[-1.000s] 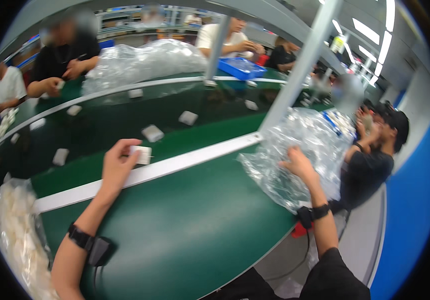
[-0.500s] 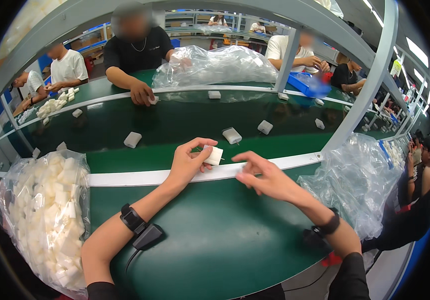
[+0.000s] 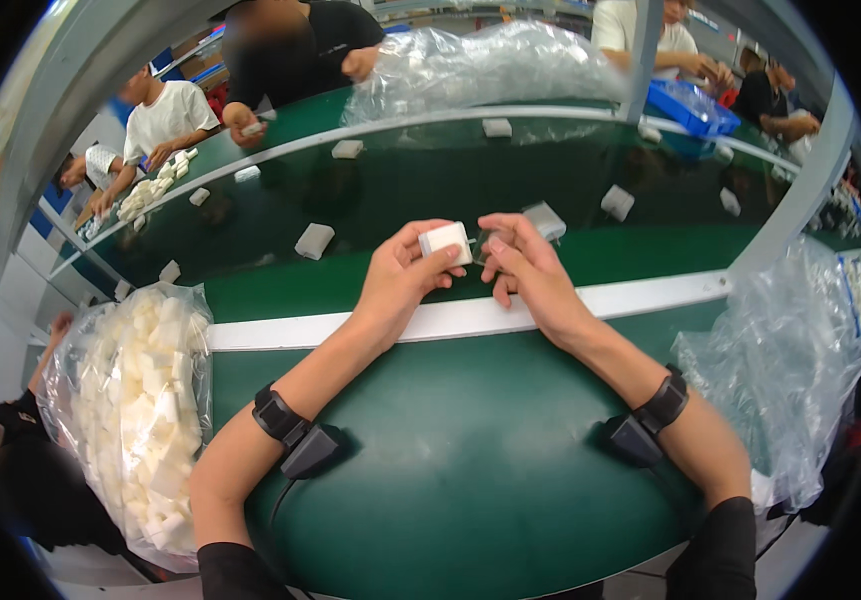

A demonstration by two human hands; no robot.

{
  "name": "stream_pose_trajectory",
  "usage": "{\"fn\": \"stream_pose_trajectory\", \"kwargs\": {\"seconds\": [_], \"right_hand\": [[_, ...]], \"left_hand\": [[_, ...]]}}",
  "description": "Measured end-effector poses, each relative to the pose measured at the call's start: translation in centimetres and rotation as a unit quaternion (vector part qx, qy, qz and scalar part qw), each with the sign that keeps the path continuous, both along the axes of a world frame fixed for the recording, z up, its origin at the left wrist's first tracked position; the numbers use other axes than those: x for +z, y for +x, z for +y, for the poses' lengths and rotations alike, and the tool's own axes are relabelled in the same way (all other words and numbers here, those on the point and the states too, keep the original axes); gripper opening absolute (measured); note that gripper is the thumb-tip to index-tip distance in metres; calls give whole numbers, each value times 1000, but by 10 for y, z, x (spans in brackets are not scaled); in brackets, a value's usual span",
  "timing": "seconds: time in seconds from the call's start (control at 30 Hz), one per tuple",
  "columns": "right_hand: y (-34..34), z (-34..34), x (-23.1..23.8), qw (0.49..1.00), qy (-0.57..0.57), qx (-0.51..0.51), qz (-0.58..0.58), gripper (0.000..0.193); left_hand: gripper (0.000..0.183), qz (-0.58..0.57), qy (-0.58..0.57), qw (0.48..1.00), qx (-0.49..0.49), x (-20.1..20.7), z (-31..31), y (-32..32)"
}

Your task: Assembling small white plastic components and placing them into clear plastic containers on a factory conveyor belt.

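My left hand grips a small white charger block between thumb and fingers, above the pale rail of the bench. Thin metal pins stick out of the block's right end. Close to those pins is my right hand, its thumb and fingers curled round what looks like a small clear plastic cap; the fingers partly hide it. Just behind the right hand, another white block lies on the dark green belt.
A clear bag full of white blocks stands at the left, a crumpled clear bag at the right. More blocks lie scattered on the belt. Grey frame posts rise nearby. Co-workers sit across, near a blue tray.
My right hand has come in toward the left one, and a clear piece now shows at its fingers. The view has shifted; the left hand still grips the block.
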State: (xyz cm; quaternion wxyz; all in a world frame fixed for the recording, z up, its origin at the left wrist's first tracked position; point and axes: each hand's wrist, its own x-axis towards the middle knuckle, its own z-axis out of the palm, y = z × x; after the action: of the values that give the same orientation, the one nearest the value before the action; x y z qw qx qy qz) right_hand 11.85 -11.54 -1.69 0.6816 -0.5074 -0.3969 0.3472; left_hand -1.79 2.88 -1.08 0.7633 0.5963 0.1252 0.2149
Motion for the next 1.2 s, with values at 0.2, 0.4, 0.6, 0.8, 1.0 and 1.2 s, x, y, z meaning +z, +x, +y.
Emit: {"fn": "stream_pose_trajectory", "kwargs": {"seconds": [0.2, 0.4, 0.6, 0.8, 1.0, 1.2], "right_hand": [[6, 2, 2, 998, 51, 25, 22, 44], [11, -1, -4, 998, 48, 23, 28, 42], [6, -2, -2, 998, 38, 49, 16, 38], [1, 1, -4, 998, 24, 6, -59, 33], [4, 0, -1, 998, 4, 44, -37, 31], [2, 1, -3, 998, 36, 46, -23, 32]], "left_hand": [[39, -4, -31, 999, 28, 4, 2, 0], [37, 21, -9, 999, 31, 5, -6, 2], [38, 32, 40, 999, 11, 5, -1, -2], [34, 4, 30, 999, 15, 2, 2, -1], [31, 14, 38, 999, 21, 7, -3, -3], [25, 17, 77, 997, 14, 5, 0, -3]]}}
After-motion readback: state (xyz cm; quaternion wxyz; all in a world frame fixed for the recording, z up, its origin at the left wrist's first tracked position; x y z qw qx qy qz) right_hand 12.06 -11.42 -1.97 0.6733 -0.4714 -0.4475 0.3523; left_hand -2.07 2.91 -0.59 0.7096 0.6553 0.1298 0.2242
